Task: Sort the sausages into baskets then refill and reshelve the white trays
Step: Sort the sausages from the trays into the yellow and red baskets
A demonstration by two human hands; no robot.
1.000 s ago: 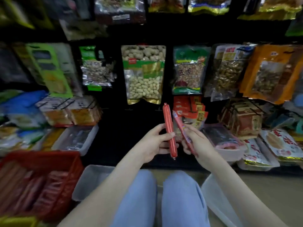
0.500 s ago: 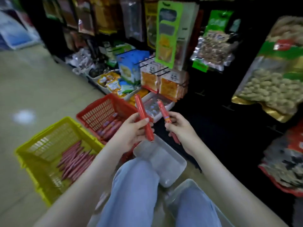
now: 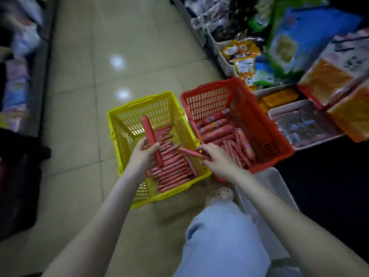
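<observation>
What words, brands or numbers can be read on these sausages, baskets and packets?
No text is readable.
Labelled sausages in the red basket: labels too blurred.
Shelf packets: print too blurred.
Blue packet: too blurred.
Thick sausage in the left hand: no print shows.
Thin sausage in the right hand: too blurred.

So the fat red sausage (image 3: pixel 152 142) sticks up, tilted, from the left fingers (image 3: pixel 139 145), and the thin sausage (image 3: pixel 189 152) lies sideways in the right fingertips (image 3: pixel 205 151). The yellow basket (image 3: pixel 139 101) of thin ones sits under both. The red basket (image 3: pixel 265 126) of labelled ones is just past the right fingertips.
</observation>
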